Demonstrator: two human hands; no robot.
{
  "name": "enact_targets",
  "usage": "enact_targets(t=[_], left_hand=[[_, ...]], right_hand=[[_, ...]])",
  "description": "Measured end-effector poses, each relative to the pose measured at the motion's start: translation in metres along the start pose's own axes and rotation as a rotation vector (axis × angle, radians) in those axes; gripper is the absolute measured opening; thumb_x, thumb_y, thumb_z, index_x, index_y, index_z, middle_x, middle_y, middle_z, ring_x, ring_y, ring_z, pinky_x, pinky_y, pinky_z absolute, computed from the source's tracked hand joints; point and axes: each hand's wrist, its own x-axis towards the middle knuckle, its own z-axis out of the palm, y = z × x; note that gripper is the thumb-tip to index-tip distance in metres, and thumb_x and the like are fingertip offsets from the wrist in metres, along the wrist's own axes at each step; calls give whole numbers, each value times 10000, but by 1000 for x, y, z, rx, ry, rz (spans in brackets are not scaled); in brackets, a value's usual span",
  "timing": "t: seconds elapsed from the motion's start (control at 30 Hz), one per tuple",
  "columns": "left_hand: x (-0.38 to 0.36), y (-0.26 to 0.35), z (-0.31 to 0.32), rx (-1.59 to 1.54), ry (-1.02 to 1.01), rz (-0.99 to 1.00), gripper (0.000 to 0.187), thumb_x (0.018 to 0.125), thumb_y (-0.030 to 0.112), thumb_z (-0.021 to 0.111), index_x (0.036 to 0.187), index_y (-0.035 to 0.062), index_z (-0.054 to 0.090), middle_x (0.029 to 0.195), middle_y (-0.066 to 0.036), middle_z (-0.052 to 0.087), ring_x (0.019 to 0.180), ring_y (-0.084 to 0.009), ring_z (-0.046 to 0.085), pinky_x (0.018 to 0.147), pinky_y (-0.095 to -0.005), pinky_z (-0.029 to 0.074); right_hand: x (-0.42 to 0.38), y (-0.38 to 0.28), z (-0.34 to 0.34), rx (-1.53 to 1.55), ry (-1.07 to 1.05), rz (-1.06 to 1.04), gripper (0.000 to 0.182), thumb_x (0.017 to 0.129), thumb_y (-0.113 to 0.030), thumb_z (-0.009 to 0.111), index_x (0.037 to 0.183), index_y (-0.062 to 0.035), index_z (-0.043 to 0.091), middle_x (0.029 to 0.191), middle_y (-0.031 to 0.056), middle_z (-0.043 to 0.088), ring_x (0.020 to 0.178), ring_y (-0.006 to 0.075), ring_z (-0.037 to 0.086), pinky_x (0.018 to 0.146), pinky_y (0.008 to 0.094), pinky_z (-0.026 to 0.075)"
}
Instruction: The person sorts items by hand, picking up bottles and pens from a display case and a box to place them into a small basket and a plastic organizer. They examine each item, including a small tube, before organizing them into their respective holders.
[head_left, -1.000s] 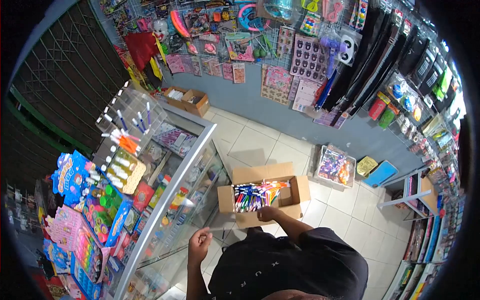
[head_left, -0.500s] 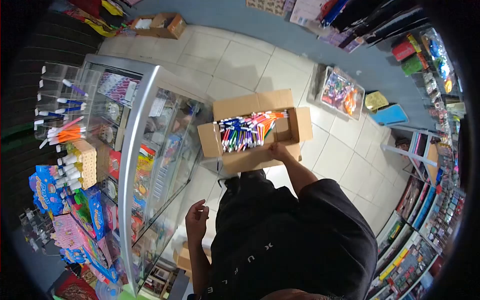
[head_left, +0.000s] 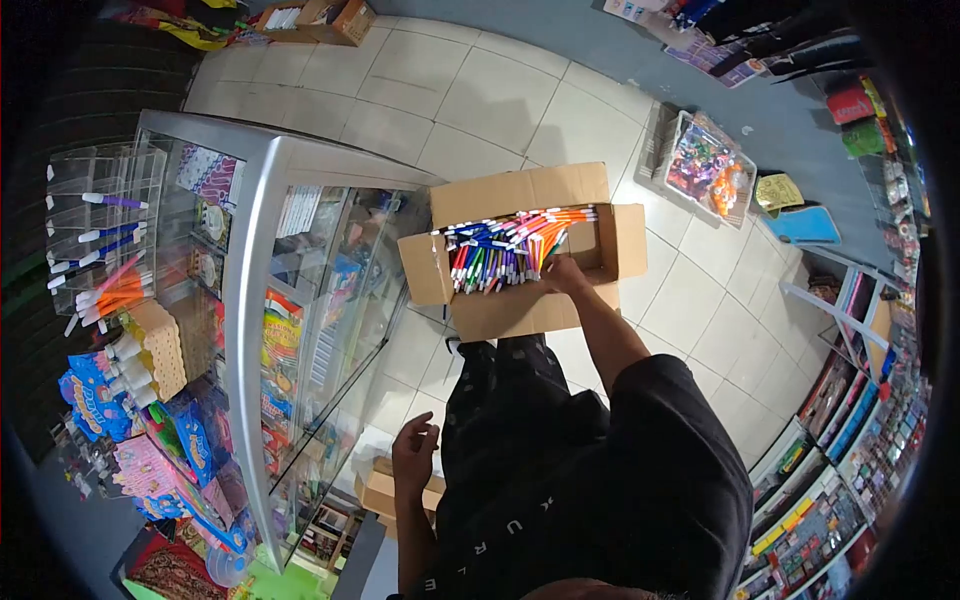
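An open cardboard box [head_left: 520, 312] holds many capped felt-tip pens [head_left: 500, 255] in blue, purple, red, green, pink and orange. They lie heaped in its left and middle part. My right hand [head_left: 565, 275] reaches over the near flap into the box, at the right end of the heap. Its fingers look curled, with the tips hidden among the pens, so what they hold cannot be made out. My left hand [head_left: 415, 450] hangs in the air beside my body, near the glass display case [head_left: 262, 250]. Its fingers are loosely bent and apart, holding nothing.
On the case's left side, a clear acrylic rack [head_left: 105, 235] holds several more pens, beside white-capped bottles [head_left: 130, 360] and blue packets [head_left: 92, 395]. A plastic basket [head_left: 705, 170] of small packets sits on the floor. Stocked shelves [head_left: 830, 480] line the right.
My right hand has shifted from the box's near edge in toward the pens. The whole view has tilted slightly. My left hand still hangs free.
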Motion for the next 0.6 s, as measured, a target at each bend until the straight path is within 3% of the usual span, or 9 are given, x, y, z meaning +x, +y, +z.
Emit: enact_targets(t=[0.13, 0.17, 0.27, 0.3, 0.4, 0.43, 0.53, 0.57, 0.6], left_hand=[[-2, -4, 5, -7, 2, -66, 303, 914, 144, 665, 1194, 33, 626, 915, -25, 607, 751, -87, 592, 653, -240, 505], [-4, -6, 6, -21, 3, -88, 300, 914, 137, 663, 1193, 33, 626, 917, -26, 608, 754, -87, 593, 653, -238, 505], [-7, -2, 10, -14, 20, -112, 292, 916, 121, 656, 1191, 31, 625, 914, -30, 612, 760, -86, 593, 655, -233, 504], [-9, -4, 10, -8, 25, -122, 293, 916, 122, 657, 1192, 30, 624, 911, -29, 612, 760, -85, 592, 655, -233, 504], [-12, -11, 12, -5, 33, -127, 294, 917, 125, 656, 1193, 28, 624, 899, -27, 613, 747, -85, 592, 650, -229, 502], [-13, -12, 12, 0, 34, -140, 294, 918, 125, 656, 1193, 27, 624, 899, -28, 615, 744, -85, 592, 649, -229, 501], [-15, -17, 15, -26, 43, -141, 292, 921, 129, 654, 1192, 24, 623, 899, -30, 618, 738, -84, 592, 647, -227, 498], [-15, -18, 16, -42, 47, -134, 291, 922, 131, 654, 1192, 24, 623, 899, -31, 620, 736, -84, 591, 647, -226, 497], [-15, -18, 16, -48, 42, -133, 292, 923, 133, 654, 1192, 24, 623, 898, -30, 619, 735, -83, 590, 649, -225, 496]], right_hand=[[36, -19, 11, 164, 376, 160, 238, 854, -246, 674, 940, -24, 671, 784, 124, 706, 626, 182, 696, 549, 318, 542], [36, -28, 2, 572, 273, 106, 273, 847, -229, 688, 960, 16, 648, 744, 117, 685, 584, 165, 662, 540, 311, 528], [149, 66, 67, 595, 589, 207, 304, 826, -226, 709, 956, 38, 632, 716, 109, 666, 531, 163, 618, 545, 307, 517], [117, 23, 43, 717, 475, 228, 256, 820, -216, 713, 930, 2, 638, 715, 99, 659, 542, 151, 605, 522, 303, 499], [87, -34, 18, 464, 583, 325, 145, 825, -163, 702, 873, -47, 629, 739, 68, 650, 598, 149, 619, 488, 296, 478], [81, -43, 9, 563, 495, 367, 68, 824, -92, 668, 867, -92, 616, 771, 42, 637, 651, 157, 629, 500, 285, 481], [95, -13, 23, 1009, 488, 132, 88, 810, -44, 640, 872, -84, 592, 781, 49, 622, 645, 181, 625, 519, 288, 502], [99, -13, 26, 1228, 555, 246, 87, 810, -27, 622, 871, -62, 571, 781, 59, 613, 617, 183, 608, 494, 287, 492], [97, -11, 26, 1242, 538, 246, 81, 812, -27, 620, 862, -58, 565, 766, 65, 607, 595, 183, 598, 472, 287, 481]])
